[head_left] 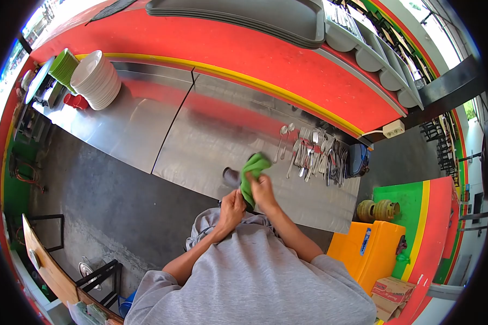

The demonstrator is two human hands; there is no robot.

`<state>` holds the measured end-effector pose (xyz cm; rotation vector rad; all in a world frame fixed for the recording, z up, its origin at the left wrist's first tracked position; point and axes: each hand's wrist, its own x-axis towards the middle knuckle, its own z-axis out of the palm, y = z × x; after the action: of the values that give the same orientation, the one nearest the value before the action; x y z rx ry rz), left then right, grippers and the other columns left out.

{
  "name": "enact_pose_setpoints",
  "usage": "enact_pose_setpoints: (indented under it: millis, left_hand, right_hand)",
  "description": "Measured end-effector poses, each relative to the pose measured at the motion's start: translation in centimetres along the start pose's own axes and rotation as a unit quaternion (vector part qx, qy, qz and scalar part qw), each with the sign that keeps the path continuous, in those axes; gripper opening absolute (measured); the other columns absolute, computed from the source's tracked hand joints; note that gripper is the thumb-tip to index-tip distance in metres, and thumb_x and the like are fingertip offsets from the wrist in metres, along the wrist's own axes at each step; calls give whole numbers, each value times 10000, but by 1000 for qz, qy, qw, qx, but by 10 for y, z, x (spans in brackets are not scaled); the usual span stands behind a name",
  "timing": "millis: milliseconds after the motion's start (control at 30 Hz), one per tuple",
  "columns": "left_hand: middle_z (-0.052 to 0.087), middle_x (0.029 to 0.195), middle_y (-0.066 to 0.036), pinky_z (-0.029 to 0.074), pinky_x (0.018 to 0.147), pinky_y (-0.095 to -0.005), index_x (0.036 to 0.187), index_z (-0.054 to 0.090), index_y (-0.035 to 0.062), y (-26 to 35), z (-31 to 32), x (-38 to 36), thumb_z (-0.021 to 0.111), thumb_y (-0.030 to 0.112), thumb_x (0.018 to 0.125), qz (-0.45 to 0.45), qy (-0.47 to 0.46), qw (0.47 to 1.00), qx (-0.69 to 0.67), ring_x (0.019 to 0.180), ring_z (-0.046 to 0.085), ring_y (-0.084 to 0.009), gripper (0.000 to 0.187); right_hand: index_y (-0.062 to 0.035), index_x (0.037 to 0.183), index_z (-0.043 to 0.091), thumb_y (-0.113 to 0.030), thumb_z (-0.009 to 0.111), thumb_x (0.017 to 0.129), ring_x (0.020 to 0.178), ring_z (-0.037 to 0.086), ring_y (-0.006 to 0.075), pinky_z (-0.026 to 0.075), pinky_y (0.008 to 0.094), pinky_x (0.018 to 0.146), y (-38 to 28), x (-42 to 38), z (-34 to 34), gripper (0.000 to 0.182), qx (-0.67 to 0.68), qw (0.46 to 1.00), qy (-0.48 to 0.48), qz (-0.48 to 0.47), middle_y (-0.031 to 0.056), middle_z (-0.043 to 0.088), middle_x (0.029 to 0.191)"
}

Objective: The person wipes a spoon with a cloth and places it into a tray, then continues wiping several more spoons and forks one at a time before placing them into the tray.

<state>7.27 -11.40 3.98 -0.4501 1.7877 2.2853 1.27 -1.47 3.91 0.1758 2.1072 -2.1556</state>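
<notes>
My right hand (pixel 261 189) is closed on a green cloth (pixel 253 169) in front of my body, over the near edge of the steel counter (pixel 200 157). Close beside it, my left hand (pixel 232 208) is closed at the lower end of the cloth; what its fingers grip is too small to make out. A dark, rounded object (pixel 231 177) shows just left of the cloth, partly hidden and blurred. Spoons (pixel 283 131) and a spread of forks and other cutlery (pixel 317 154) lie on the counter to the right of the cloth.
White plates (pixel 96 81), green plates (pixel 64 67) and red cups (pixel 76 101) stand at the counter's left. Grey trays (pixel 238 19) and a cutlery holder (pixel 371 46) sit on the red ledge. An orange box (pixel 366 249) stands right of me, a wooden table (pixel 49 265) at lower left.
</notes>
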Motion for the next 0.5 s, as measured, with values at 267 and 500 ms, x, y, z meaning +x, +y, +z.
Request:
enact_pose_setpoints:
  millis: [267,500]
  left_hand:
    - [513,538,-20,360,422,-269,742,557,-3,18,-2,19,421,256,995,2,-55,990,130,448,450,-86,387]
    - [633,653,-95,455,574,-291,837,636,-33,62,-3,26,531,266,946,112,71,970,201,586,574,-140,336]
  right_hand:
    - [-33,798,597,-180,542,946,584,443,36,358,244,511,-21,-6,-11,216,98,985,-28,140,-51,515,646]
    - [-24,816,598,-170,546,939,611,440,30,369,235,544,-15,-11,-38,198,23,998,-24,55,-57,523,677]
